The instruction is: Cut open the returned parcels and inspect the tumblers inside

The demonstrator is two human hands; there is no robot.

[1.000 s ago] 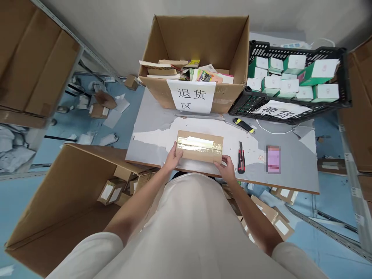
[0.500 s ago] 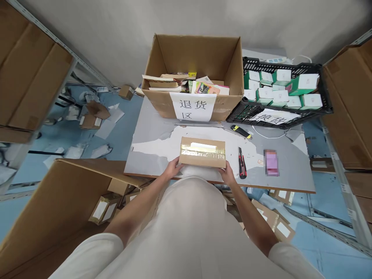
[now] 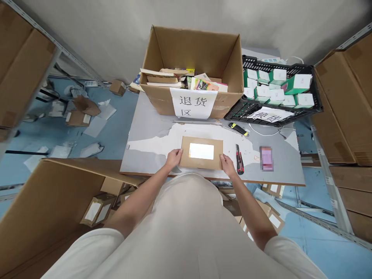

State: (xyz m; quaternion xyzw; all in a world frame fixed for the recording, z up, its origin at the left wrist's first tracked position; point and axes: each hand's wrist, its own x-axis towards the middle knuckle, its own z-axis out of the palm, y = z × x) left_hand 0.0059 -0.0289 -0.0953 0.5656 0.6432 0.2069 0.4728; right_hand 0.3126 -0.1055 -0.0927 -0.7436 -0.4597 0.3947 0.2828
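Observation:
Between my two hands is a small brown cardboard box with a white label facing up, at the front of the grey table. My left hand grips its left edge. At the opposite edge my right hand holds it, thumb on top and fingers partly hidden. Just right of my right hand lies a red and black utility knife. A yellow and black utility knife rests farther back.
A large carton of books with a paper sign stands at the table's back. Beside it is a black crate of green-and-white boxes. A blurred pink item lies at right. An open carton with parcels stands at lower left.
The box has been turned: its taped face showed upward before, and now the face with the white label does. Both hands have shifted up along its sides. The view has moved slightly.

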